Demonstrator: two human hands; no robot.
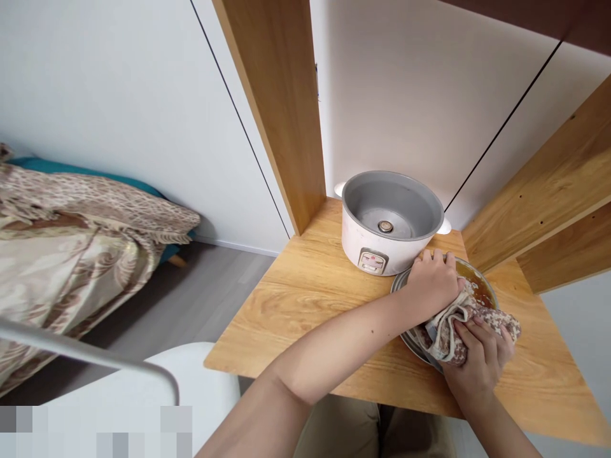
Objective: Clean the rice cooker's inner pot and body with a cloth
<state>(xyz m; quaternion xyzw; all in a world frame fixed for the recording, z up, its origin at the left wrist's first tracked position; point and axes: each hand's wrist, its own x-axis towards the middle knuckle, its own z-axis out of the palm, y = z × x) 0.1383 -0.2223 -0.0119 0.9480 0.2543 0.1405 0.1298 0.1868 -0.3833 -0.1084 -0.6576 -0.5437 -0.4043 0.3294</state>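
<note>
A metal pot [483, 287] with brownish contents stands on the wooden table [310, 286], just right of a white rice cooker base [389, 222] that is empty inside. My left hand [432, 280] is curled over the pot's near left rim. My right hand [480, 359] is closed on a patterned cloth [461, 321] that drapes over the pot's front edge. Most of the pot is hidden behind my hands and the cloth.
Wooden shelf panels [281, 108] rise at the table's back left and right [548, 191]. A white chair [143, 381] stands at the lower left. A bed with patterned bedding [71, 242] lies at the left across grey floor.
</note>
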